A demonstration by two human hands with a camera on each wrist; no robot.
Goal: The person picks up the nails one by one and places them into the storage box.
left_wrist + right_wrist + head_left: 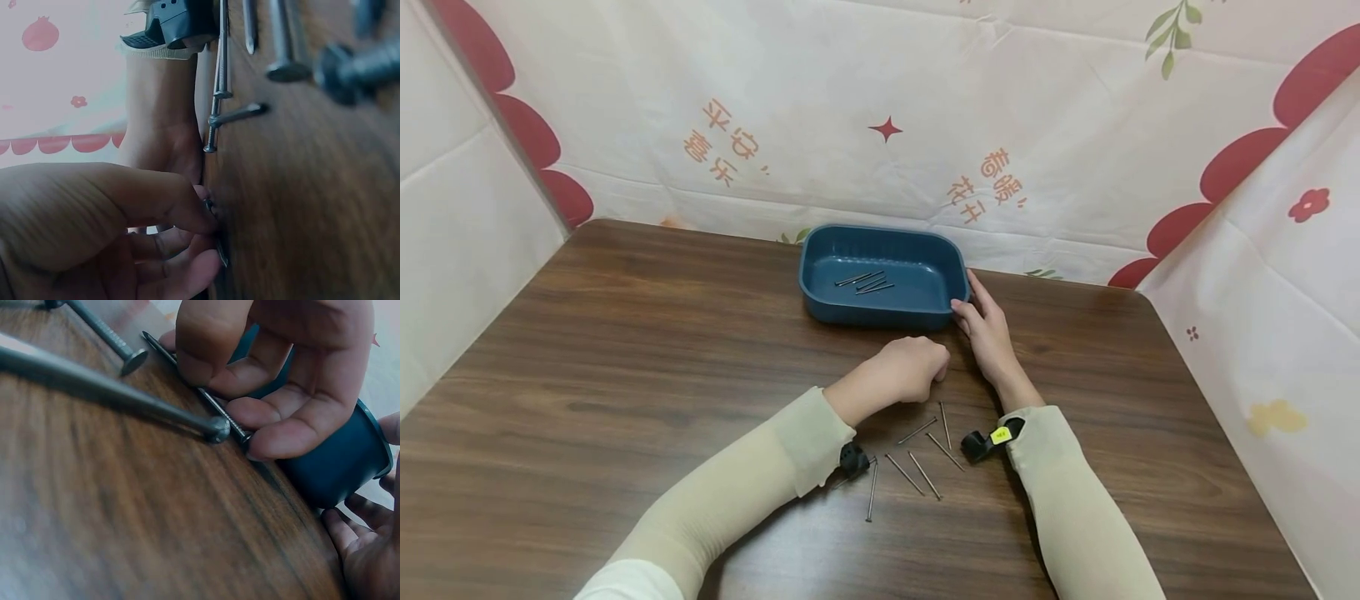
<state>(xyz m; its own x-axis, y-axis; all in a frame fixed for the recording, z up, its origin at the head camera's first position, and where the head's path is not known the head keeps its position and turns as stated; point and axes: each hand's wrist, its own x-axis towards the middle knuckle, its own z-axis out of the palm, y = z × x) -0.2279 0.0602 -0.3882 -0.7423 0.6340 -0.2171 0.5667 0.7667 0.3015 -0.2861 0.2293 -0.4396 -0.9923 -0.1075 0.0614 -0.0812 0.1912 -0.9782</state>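
My left hand (902, 367) is down at the table in front of the blue plastic box (880, 317), fingers curled. Its thumb and fingertips pinch a steel nail (219, 407), which lies close along the wood in the right wrist view. From the left wrist view, the tip of that nail (223, 253) pokes out below the fingers. My right hand (988, 333) grips the box at its near right corner, thumb at the rim and fingers along the outer side. Several nails (871, 283) lie inside the box.
Several loose nails (925, 475) are scattered on the brown wooden table (587, 375) between my forearms, one partly under the left wrist camera (853, 460). Behind the box hangs a white printed cloth (850, 83), and more cloth borders both sides.
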